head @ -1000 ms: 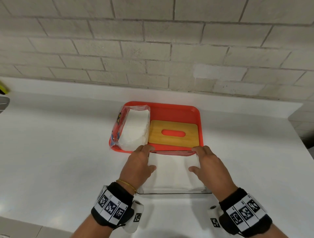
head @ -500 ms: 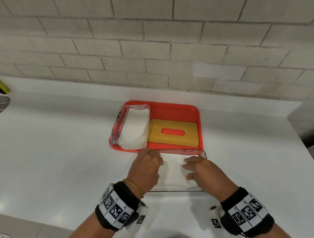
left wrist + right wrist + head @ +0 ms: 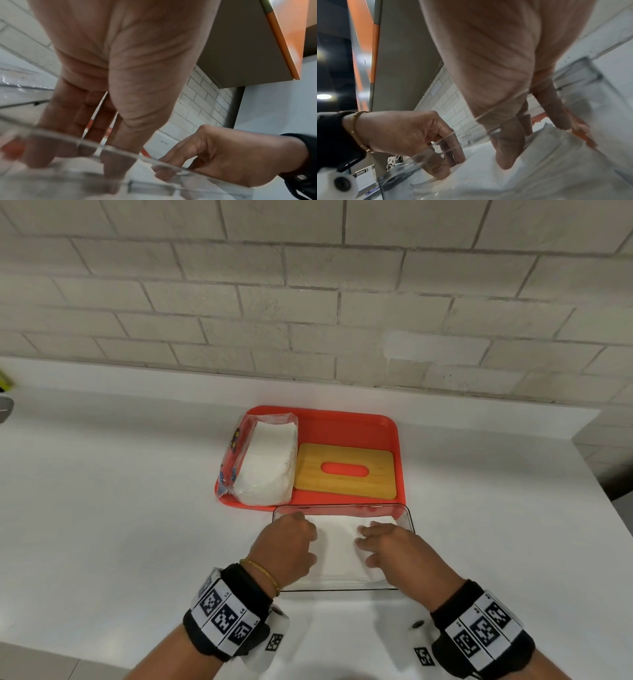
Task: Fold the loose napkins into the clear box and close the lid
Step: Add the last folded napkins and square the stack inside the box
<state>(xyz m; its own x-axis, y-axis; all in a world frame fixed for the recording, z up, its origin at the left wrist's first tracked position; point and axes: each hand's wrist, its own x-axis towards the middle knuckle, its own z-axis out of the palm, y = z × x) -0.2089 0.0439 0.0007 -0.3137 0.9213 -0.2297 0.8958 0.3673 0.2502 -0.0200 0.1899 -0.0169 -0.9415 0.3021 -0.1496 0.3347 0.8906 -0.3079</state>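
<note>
Hands (image 3: pixel 287 546) (image 3: pixel 397 553) pressing napkins (image 3: pixel 337 549) inside clear box (image 3: pixel 342 507), tray (image 3: pixel 399 460) touching behind

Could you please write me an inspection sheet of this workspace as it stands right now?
Surface: white countertop, with a red tray at the back.
Job's things: clear box in front of the tray, white napkins inside; bamboo lid with an oval slot lies on the tray, not yet on the box.
Clutter: an opened plastic pack of napkins on the tray, left of the lid.
Hands: left hand and right hand are both inside the box, fingers pressing down on the napkins.
Cables: nothing seen.
Surroundings: pale brick wall behind; a grey and orange cabinet overhead.
</note>
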